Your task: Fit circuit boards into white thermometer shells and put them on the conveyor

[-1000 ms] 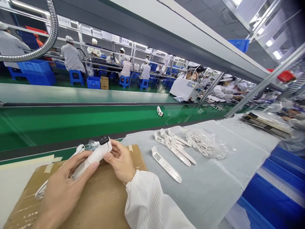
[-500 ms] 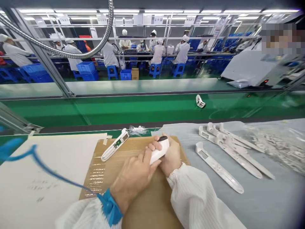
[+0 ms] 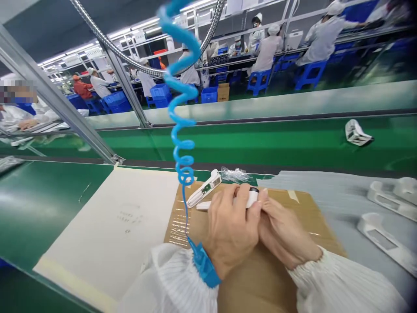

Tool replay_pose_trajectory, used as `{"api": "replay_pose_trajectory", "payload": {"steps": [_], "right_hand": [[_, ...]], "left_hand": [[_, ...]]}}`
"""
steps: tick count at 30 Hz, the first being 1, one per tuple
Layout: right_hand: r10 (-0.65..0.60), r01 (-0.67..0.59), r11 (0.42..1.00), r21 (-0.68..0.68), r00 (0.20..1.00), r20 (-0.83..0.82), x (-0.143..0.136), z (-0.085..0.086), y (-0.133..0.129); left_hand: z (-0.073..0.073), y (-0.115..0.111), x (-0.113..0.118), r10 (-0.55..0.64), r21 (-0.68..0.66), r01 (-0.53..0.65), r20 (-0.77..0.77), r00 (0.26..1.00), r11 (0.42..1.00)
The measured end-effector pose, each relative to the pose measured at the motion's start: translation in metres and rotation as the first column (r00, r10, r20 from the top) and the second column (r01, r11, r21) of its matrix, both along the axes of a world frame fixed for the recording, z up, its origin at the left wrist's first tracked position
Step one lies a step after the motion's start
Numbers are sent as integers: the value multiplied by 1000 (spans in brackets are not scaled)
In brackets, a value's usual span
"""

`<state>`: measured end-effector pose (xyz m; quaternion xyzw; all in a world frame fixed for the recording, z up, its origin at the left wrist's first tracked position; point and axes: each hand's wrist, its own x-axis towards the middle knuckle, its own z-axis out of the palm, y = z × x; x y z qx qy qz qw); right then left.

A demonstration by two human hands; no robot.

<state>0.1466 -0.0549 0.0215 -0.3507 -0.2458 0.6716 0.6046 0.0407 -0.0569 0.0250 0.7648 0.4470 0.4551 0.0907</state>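
Observation:
My left hand (image 3: 233, 221) is closed over a long white handheld device (image 3: 252, 198) with a dark end. The white tail of the device sticks out to the left of my fingers, low over the cardboard (image 3: 257, 278). My right hand (image 3: 286, 230) grips its dark-tipped end, the thumb and fingers pressed together there. Most of the device's body is hidden under both hands. Just beyond, an open white housing (image 3: 204, 188) lies slanted, showing a green circuit board. A blue wrist strap (image 3: 206, 266) circles my left wrist.
From the strap a coiled blue cord (image 3: 182, 113) rises across the view. White plastic shells (image 3: 387, 243) lie on grey sheeting at right; a clear plastic bag (image 3: 236, 174) lies behind the cardboard. A white sheet (image 3: 130, 226) covers the left. One white part (image 3: 357, 132) sits on the green belt.
The view has swung left and tilted, so the shells shift toward the right edge. Both hands remain on the device, which now lies flatter, with my left hand covering more of it.

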Motion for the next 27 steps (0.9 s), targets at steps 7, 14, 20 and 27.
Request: {"api": "replay_pose_trajectory", "payload": {"steps": [7,14,20,27], "right_hand": [[-8,8,1000,-11,998,-59,17,15,4],[-23,24,1000,14,994,-111,29,16,10],[51,-114,977,179,945,323,23,0,9],[-54,-21,982,185,919,391,26,-10,14]], "left_hand": [[-1,6,-9,-177,-60,177,17,984,982],[4,17,-26,-304,-308,337,150,941,890],[4,32,-31,-40,-710,410,475,879,572],[13,25,-33,-114,-580,690,724,680,433]]}}
